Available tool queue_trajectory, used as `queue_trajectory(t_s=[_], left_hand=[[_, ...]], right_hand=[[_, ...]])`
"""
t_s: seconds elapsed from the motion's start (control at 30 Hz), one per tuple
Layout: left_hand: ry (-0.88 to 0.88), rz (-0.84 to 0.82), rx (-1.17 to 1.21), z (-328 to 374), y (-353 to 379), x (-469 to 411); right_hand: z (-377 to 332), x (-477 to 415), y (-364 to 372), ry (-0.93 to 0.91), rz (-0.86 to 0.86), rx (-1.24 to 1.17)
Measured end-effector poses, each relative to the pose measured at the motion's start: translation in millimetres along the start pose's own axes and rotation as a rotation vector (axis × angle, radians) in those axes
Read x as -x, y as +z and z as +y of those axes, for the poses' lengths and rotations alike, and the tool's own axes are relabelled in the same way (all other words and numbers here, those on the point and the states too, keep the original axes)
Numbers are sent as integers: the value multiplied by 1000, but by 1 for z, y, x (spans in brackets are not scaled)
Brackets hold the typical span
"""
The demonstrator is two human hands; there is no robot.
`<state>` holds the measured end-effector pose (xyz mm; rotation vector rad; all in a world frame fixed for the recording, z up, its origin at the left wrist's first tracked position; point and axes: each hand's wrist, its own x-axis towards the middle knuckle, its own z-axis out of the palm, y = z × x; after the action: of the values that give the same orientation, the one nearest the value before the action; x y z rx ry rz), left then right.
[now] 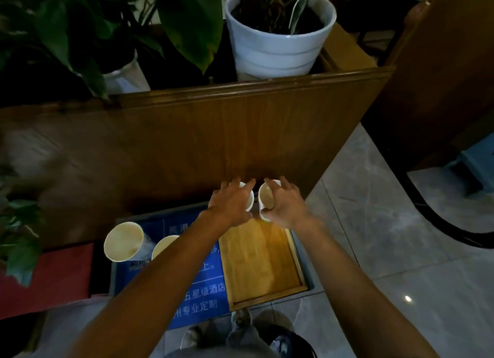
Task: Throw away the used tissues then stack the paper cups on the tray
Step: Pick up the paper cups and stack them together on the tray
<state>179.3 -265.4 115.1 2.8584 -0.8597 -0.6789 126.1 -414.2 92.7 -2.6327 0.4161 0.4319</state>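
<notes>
You can read white Chinese on the blue sign (203,299) under your arms: "五星级酒店", "专业定制"; rest hidden.

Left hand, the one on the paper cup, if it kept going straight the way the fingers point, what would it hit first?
Probably the wooden panel just beyond. The left hand already covers a paper cup, fingers pointing away toward that panel; how far off is unclear.

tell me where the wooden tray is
In the head view, the wooden tray lies low and centre-right on the blue printed surface, just below both hands.
</notes>
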Motion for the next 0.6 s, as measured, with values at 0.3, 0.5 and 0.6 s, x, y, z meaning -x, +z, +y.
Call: queue_trajectory(t_s=[0.3,0.5,0.6], left_hand=[[-64,-46,-11,0,5,-13],[-46,-24,11,-6,6,-14],[-45,-17,55,-14,7,-8]], right_hand=[[4,-12,-6,-2,-24,-4],[3,-17,-4,7,-39,-19],[3,-16,-5,19,-42,-16]])
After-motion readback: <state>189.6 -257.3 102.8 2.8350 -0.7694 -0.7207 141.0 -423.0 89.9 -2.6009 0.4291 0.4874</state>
